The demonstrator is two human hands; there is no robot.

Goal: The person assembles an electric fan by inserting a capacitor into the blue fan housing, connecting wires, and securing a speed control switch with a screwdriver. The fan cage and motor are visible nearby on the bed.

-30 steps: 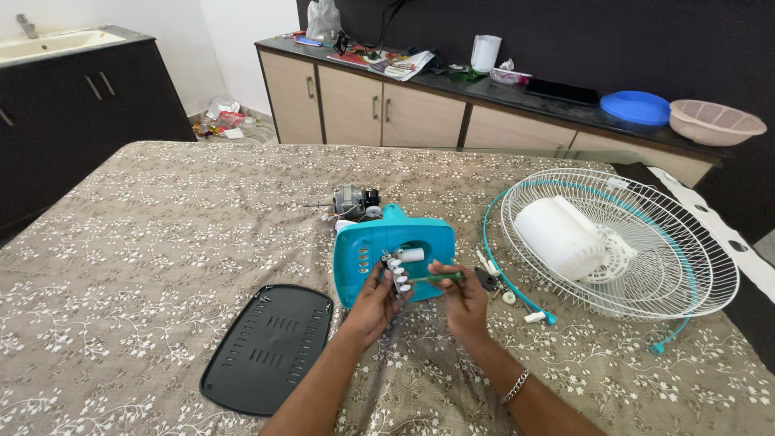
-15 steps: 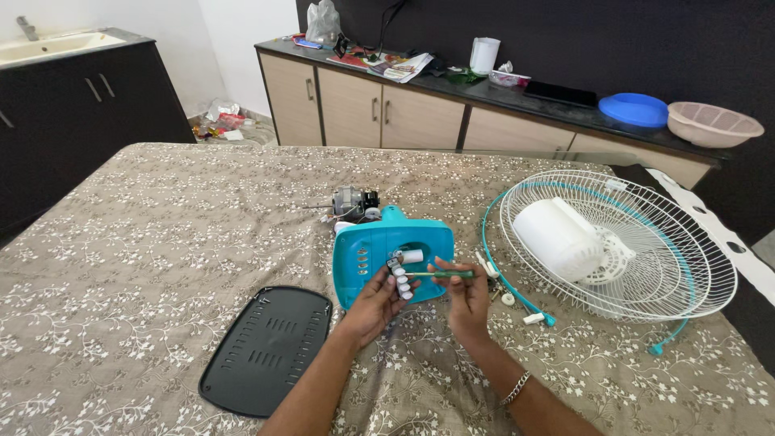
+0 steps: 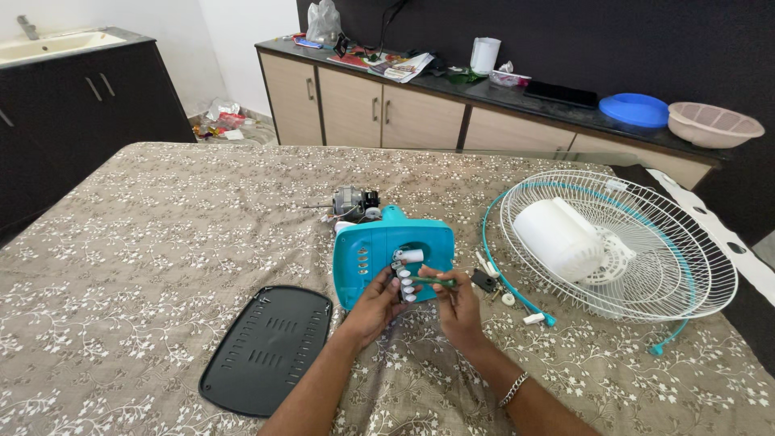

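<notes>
The teal fan base [image 3: 379,246] sits mid-table on the patterned cloth [image 3: 161,242], far from every edge, with lots of open room to its left. The left hand [image 3: 373,300] pinches the white switch block [image 3: 402,284] at the base's opening. The right hand [image 3: 458,307] has its fingers clamped on a green screwdriver [image 3: 432,281], which has slid left toward the switches since a moment ago. The black cover plate [image 3: 266,347] lies near-left and the wire fan guard [image 3: 617,242] crowds the right.

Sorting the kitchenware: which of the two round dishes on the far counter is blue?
The flat blue plastic plate, left of the pale pink ribbed bowl at the counter's right end.
</notes>
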